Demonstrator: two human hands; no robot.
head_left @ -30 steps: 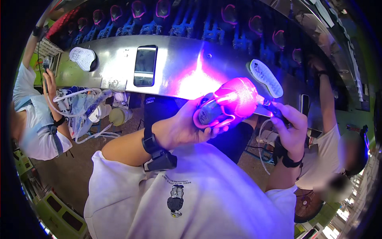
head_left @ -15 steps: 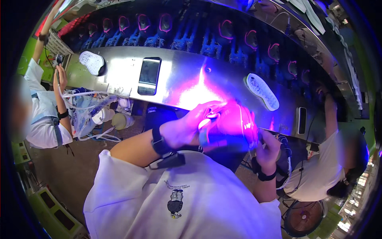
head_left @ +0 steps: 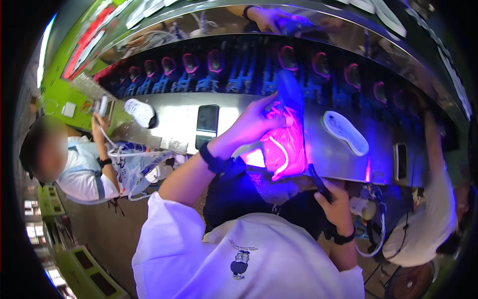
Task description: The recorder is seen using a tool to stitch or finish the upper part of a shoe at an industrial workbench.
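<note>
A shoe upper (head_left: 287, 152), glowing pink under violet light, is raised over the bench's near edge. My left hand (head_left: 256, 122) is closed around its lace area. One end of the upper points away from me, toward the far side, and looks blue. To the right and nearer my body, apart from the upper, my right hand (head_left: 336, 202) grips a slim dark tool (head_left: 318, 182); its kind is unclear. Right of the upper, a white shoe sole (head_left: 346, 133) lies on the metal bench (head_left: 318, 157).
A row of dark fixtures with pink-lit rims (head_left: 215, 61) runs behind the bench. Another white sole (head_left: 141, 113) and a dark phone (head_left: 207, 121) lie to the left. A second phone (head_left: 400, 160) is at right. Co-workers sit at left (head_left: 82, 167) and right (head_left: 423, 214).
My left hand has lifted the upper away from me and turned it so it stands lengthwise. My right hand has drawn back from it, and the dark tool now shows. The whole view has shifted.
</note>
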